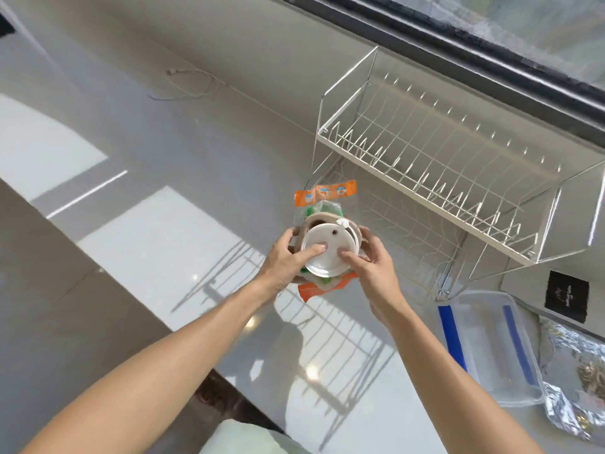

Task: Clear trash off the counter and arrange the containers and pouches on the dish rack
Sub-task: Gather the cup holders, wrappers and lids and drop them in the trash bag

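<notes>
Both my hands hold a small stack above the counter, just left of the dish rack's lower shelf. On top is a round white lid (322, 252) over a beige round container (314, 222). Under them lie clear pouches with orange strips (325, 191). My left hand (286, 262) grips the stack's left side, thumb on the lid. My right hand (371, 265) grips the right side, thumb also on the lid. The white wire dish rack (425, 152) stands to the right with two tiers, and I see nothing on either.
A clear plastic box with blue strips (484, 348) sits on the counter at lower right. Crumpled foil (576, 381) lies beside it. A black card (566, 298) rests on a grey ledge. A thin white cable (186, 83) lies far back. A dark window frame (458, 37) runs behind the rack.
</notes>
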